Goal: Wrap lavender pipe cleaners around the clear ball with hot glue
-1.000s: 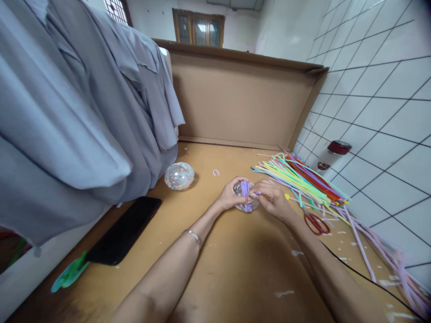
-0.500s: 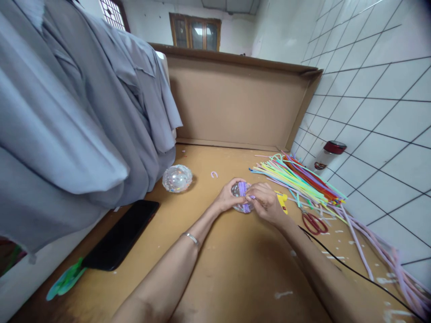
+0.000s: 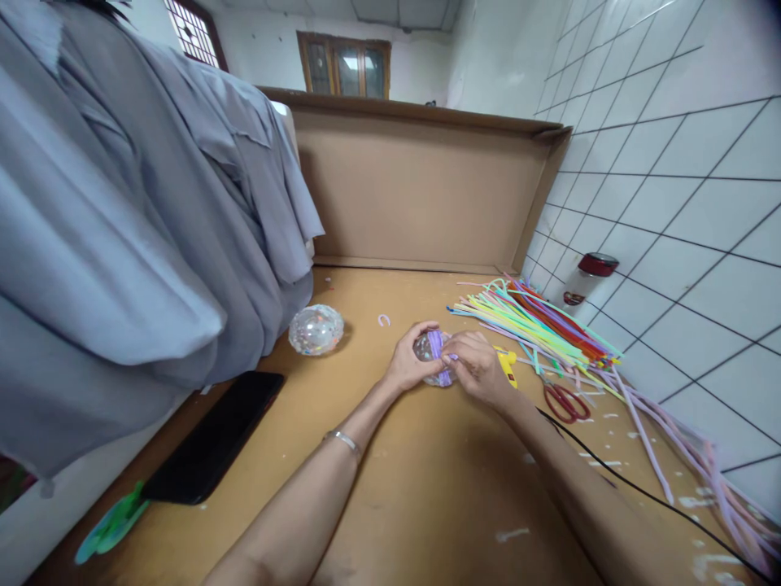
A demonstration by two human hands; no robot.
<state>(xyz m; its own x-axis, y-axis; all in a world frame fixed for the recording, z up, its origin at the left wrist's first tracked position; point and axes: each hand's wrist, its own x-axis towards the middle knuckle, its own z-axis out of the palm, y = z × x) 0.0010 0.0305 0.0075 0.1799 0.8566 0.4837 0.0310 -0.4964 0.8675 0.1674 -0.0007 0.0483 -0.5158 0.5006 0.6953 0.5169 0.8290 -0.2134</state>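
My left hand [image 3: 407, 362] is curled around the side of a small clear plastic half-dome [image 3: 422, 348] just above the table. Bands of purple pipe cleaner [image 3: 435, 345] run across the dome. My right hand [image 3: 479, 364] is closed in a pinch at the dome's right side, with a bit of purple pipe cleaner [image 3: 452, 357] showing at its fingertips. A second clear half-dome [image 3: 316, 330] with coloured specks sits on the table to the left. Between the two domes lies a curved pink piece [image 3: 384, 321].
Pipe cleaners [image 3: 530, 325] in many colours lie in a heap at right. Near my right hand are a yellow tool [image 3: 506, 366], probably a glue gun, red-handled scissors [image 3: 566, 403] and a black cable [image 3: 610, 467]. A black phone-like slab [image 3: 213, 439] lies left; cardboard [image 3: 421, 191] stands behind.
The whole view has shifted slightly. Both hands stay at the dome in nearly the same pose, with only a small shift of the fingers and dome.
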